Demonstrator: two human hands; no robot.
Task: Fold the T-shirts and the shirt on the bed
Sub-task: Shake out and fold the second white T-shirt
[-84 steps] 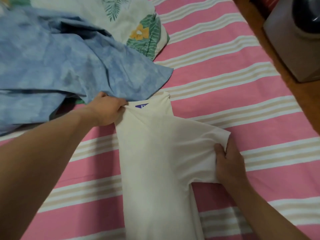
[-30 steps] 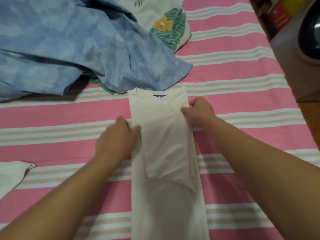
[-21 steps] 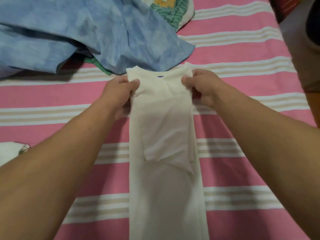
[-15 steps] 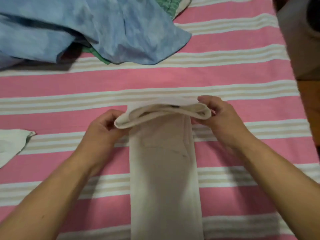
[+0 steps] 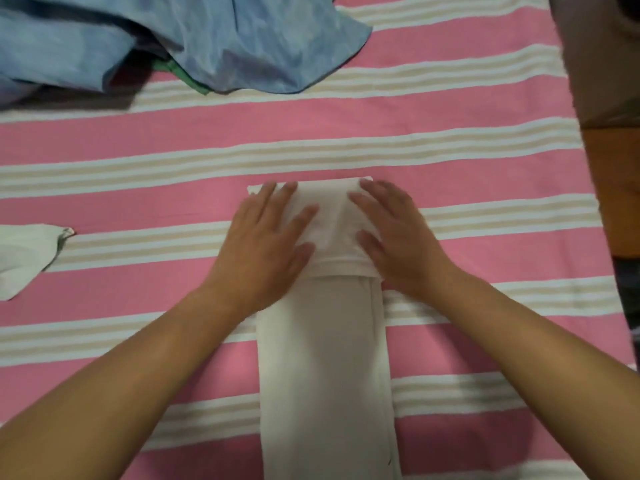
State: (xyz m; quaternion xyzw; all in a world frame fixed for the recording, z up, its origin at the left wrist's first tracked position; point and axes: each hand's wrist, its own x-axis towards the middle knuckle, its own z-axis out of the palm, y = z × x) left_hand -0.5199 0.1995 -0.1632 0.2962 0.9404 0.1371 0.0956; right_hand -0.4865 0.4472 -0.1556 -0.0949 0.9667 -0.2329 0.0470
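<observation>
Both palms down on the fold!
Left hand (image 5: 265,247) and right hand (image 5: 398,239) lay flat, fingers spread, gripping nothing, pressing the cream T-shirt (image 5: 325,368) on the bed (image 5: 485,161).

We see both hands, the left hand (image 5: 263,245) and right hand (image 5: 394,237), pressed flat on the folded-over top of the cream T-shirt (image 5: 325,358), a long strip on the striped bed (image 5: 485,161).
</observation>
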